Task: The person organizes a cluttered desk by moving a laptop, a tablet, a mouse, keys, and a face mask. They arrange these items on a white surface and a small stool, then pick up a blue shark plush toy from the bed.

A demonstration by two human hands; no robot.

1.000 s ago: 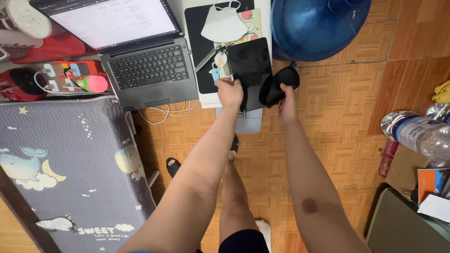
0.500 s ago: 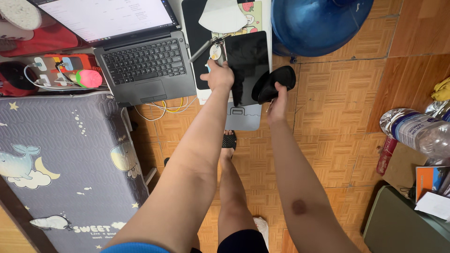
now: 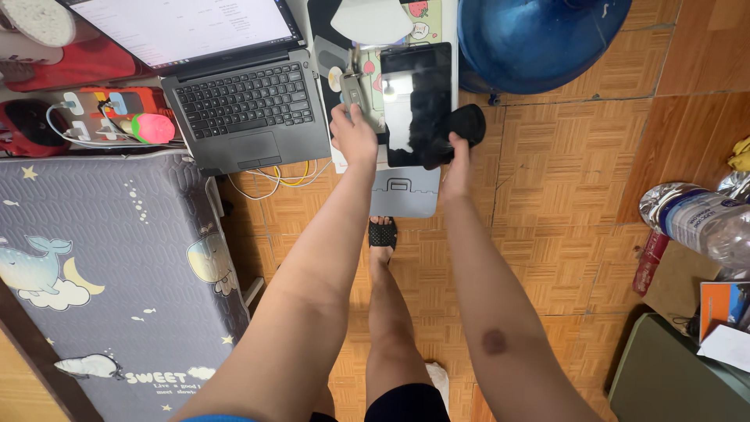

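A black tablet was held at both sides over a low counter, a dark cloth pressed to its right edge.

The left hand (image 3: 353,134) was closed on the left edge of the tablet (image 3: 418,101), apparently to steady it, while the right hand (image 3: 457,160) was closed on a black cloth (image 3: 462,126) laid against the tablet's right edge, as if for wiping the glass. The tablet was tilted face up above the white counter (image 3: 337,160), light reflected in its screen. Just behind it a white face mask (image 3: 371,19) was seen, and to the left an open laptop (image 3: 234,94). Further left a power strip (image 3: 101,109) with a pink ball (image 3: 153,127) was placed beside a grey patterned mattress (image 3: 117,273). A blue water jug (image 3: 539,39) was stood on the wooden floor (image 3: 570,172) to the right.
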